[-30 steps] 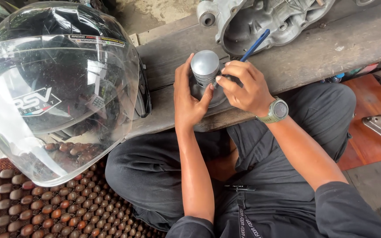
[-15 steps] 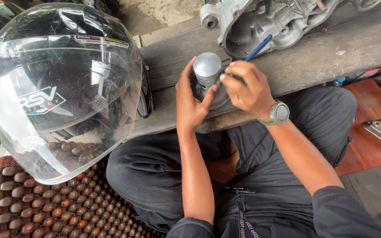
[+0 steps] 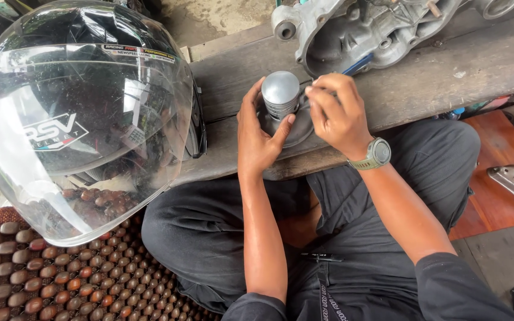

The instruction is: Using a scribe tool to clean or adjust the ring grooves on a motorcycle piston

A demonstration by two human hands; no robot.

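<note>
While the person sits with dark-trousered legs [image 3: 209, 232] tucked under the wooden bench [image 3: 447, 77], the left hand [image 3: 260, 134] wraps round the piston [image 3: 281, 95], thumb on its near side and fingers curled behind its skirt. The right hand [image 3: 337, 113], with a watch [image 3: 376, 154] on its wrist, is pinched shut at the piston's right edge; what its fingertips grip is too small to tell. Standing on a dark round part on the bench, the piston has its flat crown facing up and its long axis vertical. It looks like solid metal: stiff, fairly heavy, smooth and probably slippery, best held round the skirt, clear of the grooves. Farther off lies a grey engine case [image 3: 358, 30], and a helmet [image 3: 84, 113] sits to the left.
</note>
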